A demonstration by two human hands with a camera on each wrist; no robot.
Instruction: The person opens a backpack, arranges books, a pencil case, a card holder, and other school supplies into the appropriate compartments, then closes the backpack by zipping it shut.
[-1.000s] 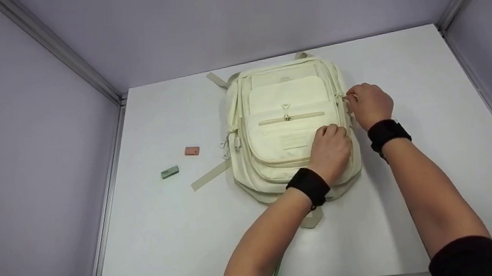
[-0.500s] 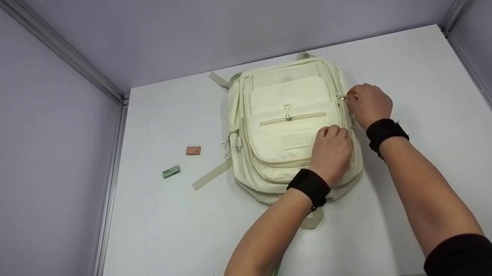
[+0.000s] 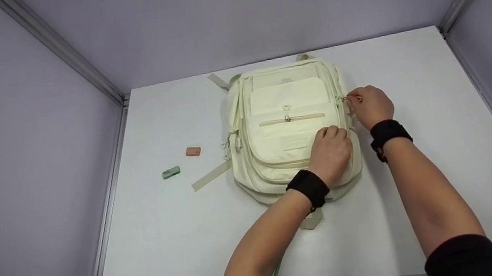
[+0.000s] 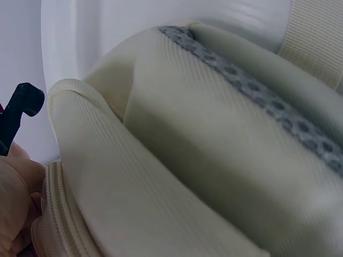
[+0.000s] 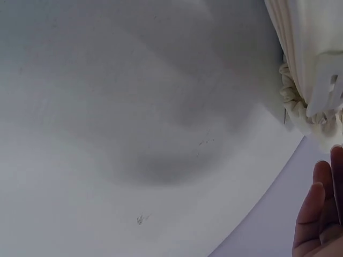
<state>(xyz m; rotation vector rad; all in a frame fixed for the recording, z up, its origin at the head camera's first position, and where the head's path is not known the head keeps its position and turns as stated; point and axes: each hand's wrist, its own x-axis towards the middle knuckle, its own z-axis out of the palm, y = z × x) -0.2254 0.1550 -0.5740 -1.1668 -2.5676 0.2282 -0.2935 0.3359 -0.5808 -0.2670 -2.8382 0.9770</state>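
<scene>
A cream backpack (image 3: 287,96) lies front side up on the white table. My left hand (image 3: 332,152) grips its lower right edge with curled fingers; in the left wrist view the fingers (image 4: 16,201) sit right against a zipper band (image 4: 60,209). Beside the bag's right side, my right hand (image 3: 371,105) pinches a small zipper pull (image 3: 346,97) between thumb and fingers. A bit of the pull pokes out past the fingertips. The right wrist view catches only the fingers (image 5: 311,214), close to a buckle (image 5: 326,85) on the bag's side, with the pull out of sight.
An orange block (image 3: 193,151) and a green block (image 3: 170,172) lie left of the bag. One grey strap (image 3: 211,175) stretches out leftward from it; another strap end (image 3: 312,219) sticks out below. Lilac walls (image 3: 232,14) enclose the white table (image 3: 170,244).
My right hand has dipped slightly and turned a little, so more of the pull shows at its fingers. The left hand and the backpack stay nearly where they were.
</scene>
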